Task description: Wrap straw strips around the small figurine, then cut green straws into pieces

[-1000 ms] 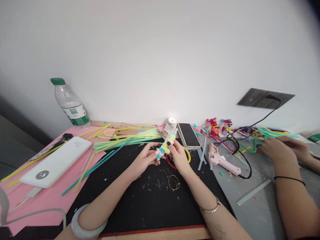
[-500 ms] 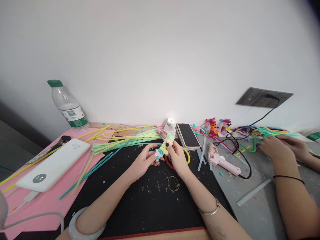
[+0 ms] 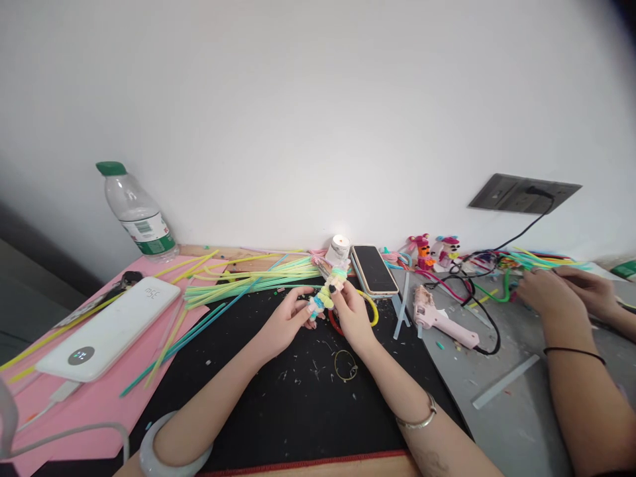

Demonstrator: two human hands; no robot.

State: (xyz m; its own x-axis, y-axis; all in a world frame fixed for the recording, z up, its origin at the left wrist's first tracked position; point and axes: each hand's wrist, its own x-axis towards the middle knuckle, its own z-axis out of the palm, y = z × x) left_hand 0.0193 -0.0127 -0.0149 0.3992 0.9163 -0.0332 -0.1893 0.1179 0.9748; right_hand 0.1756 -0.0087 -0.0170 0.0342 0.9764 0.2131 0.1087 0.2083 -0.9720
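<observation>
Between my two hands, over the black mat (image 3: 278,417), is a knobbly pastel pipe-cleaner piece (image 3: 326,295) in yellow, blue, white and green. My left hand (image 3: 289,319) pinches its lower left end. On the upper right part, my right hand (image 3: 354,314) is closed, thumb on top. Red-and-yellow-handled scissors (image 3: 370,307) lie partly hidden behind my right hand. A thin elastic loop (image 3: 345,366) and small clippings rest on the mat just below.
Pipe cleaners (image 3: 253,281) lie behind my hands, near a phone (image 3: 375,269) and white roll (image 3: 340,248). At left are a power bank (image 3: 109,331) and bottle (image 3: 144,218). A pink glue gun (image 3: 442,321) lies right, by a co-worker's hands (image 3: 556,291).
My hands and the pipe-cleaner piece stay almost in place. The view has shifted very slightly, and the co-worker's hands at right have moved a little.
</observation>
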